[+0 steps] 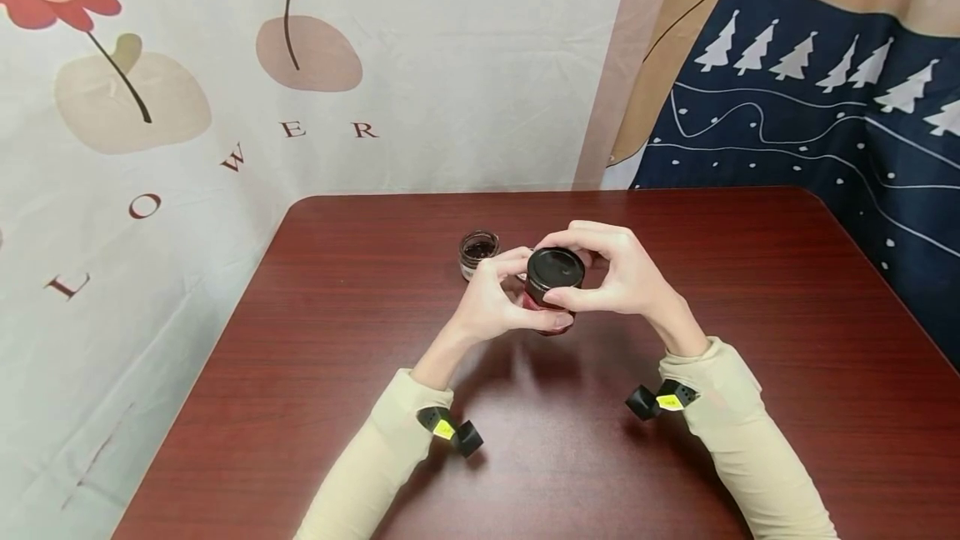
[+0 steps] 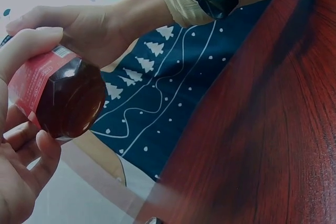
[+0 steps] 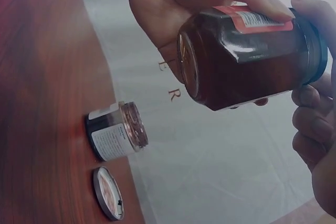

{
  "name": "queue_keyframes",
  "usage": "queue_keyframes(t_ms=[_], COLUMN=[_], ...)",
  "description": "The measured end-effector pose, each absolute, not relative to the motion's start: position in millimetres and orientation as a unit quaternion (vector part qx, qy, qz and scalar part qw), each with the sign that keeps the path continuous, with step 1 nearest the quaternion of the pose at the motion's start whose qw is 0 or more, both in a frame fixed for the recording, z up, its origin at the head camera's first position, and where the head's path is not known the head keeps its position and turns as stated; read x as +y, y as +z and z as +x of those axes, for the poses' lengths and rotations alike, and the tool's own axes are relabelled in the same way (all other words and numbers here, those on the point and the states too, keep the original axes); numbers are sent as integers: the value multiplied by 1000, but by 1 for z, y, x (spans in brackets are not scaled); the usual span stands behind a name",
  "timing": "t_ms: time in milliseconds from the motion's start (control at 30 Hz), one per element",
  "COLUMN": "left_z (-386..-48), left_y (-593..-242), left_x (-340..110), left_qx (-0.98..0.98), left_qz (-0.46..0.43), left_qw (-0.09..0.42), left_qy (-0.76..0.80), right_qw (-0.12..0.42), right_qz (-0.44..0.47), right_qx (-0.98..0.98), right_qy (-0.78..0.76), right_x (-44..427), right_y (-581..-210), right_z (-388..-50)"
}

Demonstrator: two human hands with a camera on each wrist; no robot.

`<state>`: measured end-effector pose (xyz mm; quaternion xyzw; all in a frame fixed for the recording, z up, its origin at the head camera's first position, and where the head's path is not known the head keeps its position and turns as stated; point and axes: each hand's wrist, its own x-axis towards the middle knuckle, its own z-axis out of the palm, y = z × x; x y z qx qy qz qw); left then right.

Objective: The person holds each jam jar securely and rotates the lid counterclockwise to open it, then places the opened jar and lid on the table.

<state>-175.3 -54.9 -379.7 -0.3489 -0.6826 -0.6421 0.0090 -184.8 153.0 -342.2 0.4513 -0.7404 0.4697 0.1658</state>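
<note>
A glass jar (image 3: 252, 72) of dark reddish-brown contents, with a red label and a black lid (image 1: 556, 267), is held up off the table between both hands. My left hand (image 1: 491, 300) grips the jar's body, its thumb along the near side over the label. My right hand (image 1: 622, 269) holds the black lid around its rim, thumb in front and fingers behind. The lid sits on the jar. In the right wrist view the jar lies almost sideways, its base toward the left.
A smaller open jar (image 1: 478, 250) with dark contents stands on the reddish-brown table (image 1: 360, 340), behind the left hand. Beside it lies a loose lid (image 3: 108, 193), inner side showing. Printed cloths (image 1: 480, 65) hang behind the table's far edge.
</note>
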Motion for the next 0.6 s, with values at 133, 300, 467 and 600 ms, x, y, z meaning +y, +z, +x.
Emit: queue_keyframes(t_ms=[133,300,467,600], left_z=[-176,-178,-179,-178], left_y=[-380,-380,-381,-380], left_x=[-56,-58,-58,-57], left_qx=[-678,-679,-675,-673], left_qz=[-348,-366,-374,-362], left_qw=[-18,-24,-25,-6], left_qy=[-647,-636,-636,-644], right_qw=[154,143,141,156], right_qz=[456,463,468,469], right_qx=[-740,-737,-734,-735], right_qy=[470,471,472,465], right_x=[154,154,154,155], right_y=[-342,-343,-343,-343], right_z=[-185,-185,-185,-186])
